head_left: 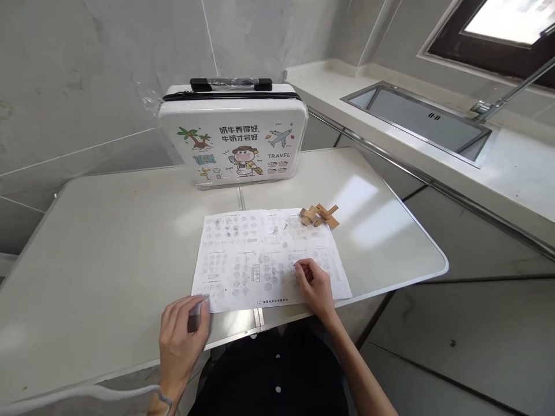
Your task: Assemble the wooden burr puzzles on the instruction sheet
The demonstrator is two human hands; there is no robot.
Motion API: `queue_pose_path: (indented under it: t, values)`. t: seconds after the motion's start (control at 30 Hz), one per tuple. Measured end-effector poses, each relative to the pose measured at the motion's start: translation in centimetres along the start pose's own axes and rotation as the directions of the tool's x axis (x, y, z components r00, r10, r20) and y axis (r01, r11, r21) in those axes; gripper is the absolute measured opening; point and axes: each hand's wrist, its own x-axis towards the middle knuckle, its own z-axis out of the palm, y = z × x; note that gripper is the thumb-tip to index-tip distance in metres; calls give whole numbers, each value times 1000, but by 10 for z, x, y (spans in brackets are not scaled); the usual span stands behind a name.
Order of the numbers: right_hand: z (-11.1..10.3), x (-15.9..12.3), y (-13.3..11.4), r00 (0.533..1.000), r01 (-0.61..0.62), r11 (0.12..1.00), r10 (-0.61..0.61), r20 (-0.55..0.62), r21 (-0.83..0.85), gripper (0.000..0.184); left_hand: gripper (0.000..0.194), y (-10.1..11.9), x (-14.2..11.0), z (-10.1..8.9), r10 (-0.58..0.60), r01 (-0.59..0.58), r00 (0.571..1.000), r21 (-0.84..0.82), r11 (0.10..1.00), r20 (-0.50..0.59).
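Observation:
A large printed sheet of paper (pixel 234 242) lies on the white table, covered in small grey diagrams, its title line upside down to me. My left hand (pixel 184 323) rests at the near left corner of the sheet, fingers bent and thumb apart, with nothing visible between them. Loosely curled on the right part of the sheet is my right hand (pixel 315 286); no object shows in it. At the far right corner of the paper sit two interlocking wooden puzzles, a lighter one (pixel 309 215) and a browner one (pixel 326 216), side by side.
A white suitcase (pixel 260 118) with cartoon prints and plastic wrap stands at the back of the folding table (pixel 108 248). To the right run a counter (pixel 515 173), a metal sink (pixel 407 115) and a faucet (pixel 489 108). A grey tiled wall is behind.

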Motion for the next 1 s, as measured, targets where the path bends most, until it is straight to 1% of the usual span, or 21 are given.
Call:
queue_pose_path:
  t: [0.13,0.23,0.43,0.63,0.73,0.87,1.0]
  values:
    - [1,-1,0,1000,3,1000,-3,20,3,39,13,0,-4,-1,-39,39,999,-9,999,-5]
    - [2,-2,1,1000,-13,1000,13,12,9,39,11,1,-6,-2,-73,73,997,-24,997,5]
    - [4,-7,1,998,-51,999,52,-47,14,38,10,2,-8,-6,-70,71,997,-47,996,30]
    - [5,-8,-1,998,-44,999,44,-49,9,38,7,2,-7,-7,-97,104,992,-88,991,81]
    - [4,-8,1,998,-38,999,38,-45,9,37,7,2,-7,-7,-100,107,992,-95,990,75]
    - [3,-8,5,998,-27,1000,28,-55,13,37,6,2,-8,-6,-119,121,992,-88,989,34]
    - [3,-8,6,997,-23,1000,24,-68,14,37,8,2,-10,-5,-184,187,982,-104,977,34]
